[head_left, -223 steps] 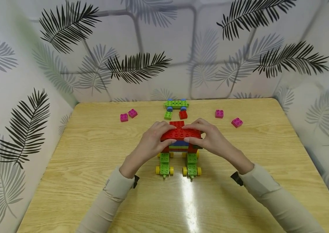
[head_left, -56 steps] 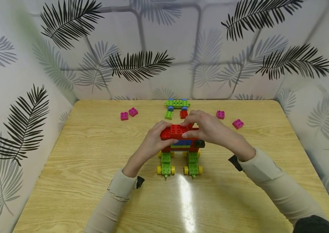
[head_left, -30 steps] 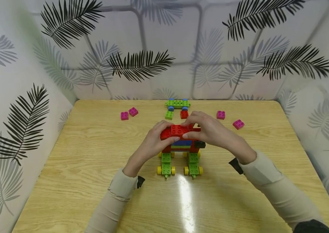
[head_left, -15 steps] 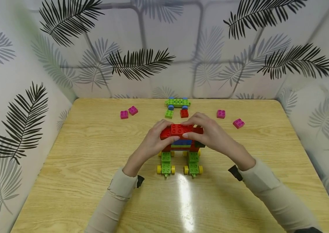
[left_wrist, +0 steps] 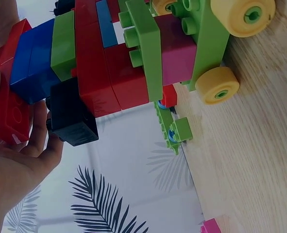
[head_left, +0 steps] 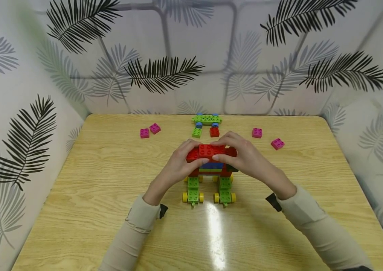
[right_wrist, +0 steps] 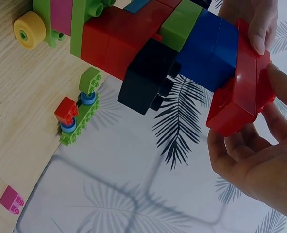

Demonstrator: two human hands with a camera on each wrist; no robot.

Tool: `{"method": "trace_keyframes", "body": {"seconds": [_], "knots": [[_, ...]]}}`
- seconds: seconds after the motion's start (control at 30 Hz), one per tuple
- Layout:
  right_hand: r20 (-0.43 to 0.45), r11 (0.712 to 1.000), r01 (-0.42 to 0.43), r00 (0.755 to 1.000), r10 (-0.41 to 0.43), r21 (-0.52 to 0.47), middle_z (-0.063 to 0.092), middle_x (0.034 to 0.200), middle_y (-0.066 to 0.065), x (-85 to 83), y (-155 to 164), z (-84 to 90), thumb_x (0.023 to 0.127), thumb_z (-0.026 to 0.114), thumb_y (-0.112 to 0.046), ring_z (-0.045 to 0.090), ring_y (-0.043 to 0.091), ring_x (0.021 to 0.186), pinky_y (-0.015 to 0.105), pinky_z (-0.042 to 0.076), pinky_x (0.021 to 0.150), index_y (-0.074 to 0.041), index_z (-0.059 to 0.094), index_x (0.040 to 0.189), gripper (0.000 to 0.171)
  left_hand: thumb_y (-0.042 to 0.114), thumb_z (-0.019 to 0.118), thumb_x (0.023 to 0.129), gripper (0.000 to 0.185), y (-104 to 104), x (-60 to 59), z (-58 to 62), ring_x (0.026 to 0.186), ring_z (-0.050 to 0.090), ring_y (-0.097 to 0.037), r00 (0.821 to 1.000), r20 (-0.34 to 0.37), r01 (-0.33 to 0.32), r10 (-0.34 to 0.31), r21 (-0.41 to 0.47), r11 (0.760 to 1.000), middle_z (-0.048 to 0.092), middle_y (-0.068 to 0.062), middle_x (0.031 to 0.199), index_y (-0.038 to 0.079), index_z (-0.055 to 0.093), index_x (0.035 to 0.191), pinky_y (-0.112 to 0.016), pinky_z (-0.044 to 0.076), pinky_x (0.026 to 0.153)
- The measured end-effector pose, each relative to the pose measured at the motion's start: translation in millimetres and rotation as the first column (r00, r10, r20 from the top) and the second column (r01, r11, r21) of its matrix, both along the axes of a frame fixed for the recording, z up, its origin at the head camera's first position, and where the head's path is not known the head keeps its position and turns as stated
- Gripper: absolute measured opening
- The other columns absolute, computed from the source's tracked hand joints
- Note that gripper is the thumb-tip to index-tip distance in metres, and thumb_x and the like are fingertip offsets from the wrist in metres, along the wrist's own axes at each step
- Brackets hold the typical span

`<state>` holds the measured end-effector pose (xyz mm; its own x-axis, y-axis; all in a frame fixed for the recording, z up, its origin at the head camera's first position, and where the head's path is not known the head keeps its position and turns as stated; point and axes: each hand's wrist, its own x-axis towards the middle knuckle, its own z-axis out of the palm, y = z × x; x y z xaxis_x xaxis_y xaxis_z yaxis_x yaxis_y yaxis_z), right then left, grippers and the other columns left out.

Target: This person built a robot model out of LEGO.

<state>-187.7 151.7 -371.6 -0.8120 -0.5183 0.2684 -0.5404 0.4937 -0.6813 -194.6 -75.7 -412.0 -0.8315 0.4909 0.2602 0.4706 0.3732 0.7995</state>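
A tall toy-brick build stands at the table's middle, its blue, green and red layers resting on two green wheeled bases with yellow wheels. Red bricks form its wide top. My left hand grips the left end of this red top, thumb in front and fingers behind. At the other end my right hand holds the red top the same way, partly covering it. Black bricks stick out from the sides below the red top, one also in the left wrist view.
Behind the build lie a green wheeled base with blue wheels, a green brick and a red brick. Pink bricks lie in pairs at left and right. A leaf-patterned screen encloses the back and sides.
Since the oldest frame, a red brick has come to sit at the front middle of the red top. My right hand, higher on the top 1.9 seconds ago, now lies slightly lower at its right end.
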Motion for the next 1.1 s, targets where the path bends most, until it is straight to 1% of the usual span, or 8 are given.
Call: {"method": "trace_keyframes", "body": {"seconds": [0.27, 0.53, 0.87, 1.1], "knots": [[-0.012, 1.0, -0.001, 1.0, 0.001, -0.019, 0.06, 0.109, 0.006, 0.3, -0.7, -1.9, 0.085, 0.074, -0.019, 0.054, 0.019, 0.094, 0.037, 0.052, 0.079, -0.007, 0.067, 0.119, 0.036, 0.022, 0.067, 0.092, 0.035, -0.2, -0.6, -0.5, 0.096, 0.052, -0.018, 1.0, -0.004, -0.001, 0.001, 0.002, 1.0, 0.057, -0.006, 0.114, 0.005, 0.058, 0.122, -0.03, 0.05, 0.075], [-0.023, 1.0, -0.001, 1.0, 0.0, -0.032, 0.059, 0.108, 0.005, 0.1, -1.0, -2.9, 0.085, 0.074, -0.018, 0.054, 0.018, 0.092, 0.035, 0.051, 0.076, -0.007, 0.067, 0.118, 0.036, 0.023, 0.067, 0.092, 0.036, -0.5, -0.5, -0.1, 0.097, 0.052, -0.017, 1.0, -0.014, -0.003, 0.003, -0.003, 1.0, 0.057, -0.006, 0.115, 0.006, 0.058, 0.123, -0.03, 0.05, 0.076], [-0.009, 0.999, 0.018, 1.0, -0.018, -0.039, 0.059, 0.107, 0.005, 1.5, -1.2, -4.4, 0.087, 0.073, -0.019, 0.054, 0.018, 0.091, 0.035, 0.051, 0.076, -0.008, 0.067, 0.119, 0.034, 0.024, 0.066, 0.093, 0.037, -0.1, -0.7, -0.1, 0.097, 0.053, -0.017, 1.0, 0.008, -0.003, 0.003, -0.013, 1.0, 0.057, -0.006, 0.116, 0.006, 0.057, 0.124, -0.03, 0.05, 0.076], [-0.011, 0.998, 0.022, 1.0, -0.022, -0.055, 0.059, 0.109, 0.004, 2.5, -1.0, -5.8, 0.086, 0.073, -0.018, 0.053, 0.018, 0.094, 0.035, 0.05, 0.076, -0.009, 0.068, 0.118, 0.034, 0.024, 0.066, 0.093, 0.036, 0.4, -1.3, -0.9, 0.096, 0.053, -0.017, 1.0, 0.009, -0.002, 0.002, -0.015, 1.0, 0.057, -0.006, 0.115, 0.006, 0.058, 0.123, -0.03, 0.05, 0.076]]}}
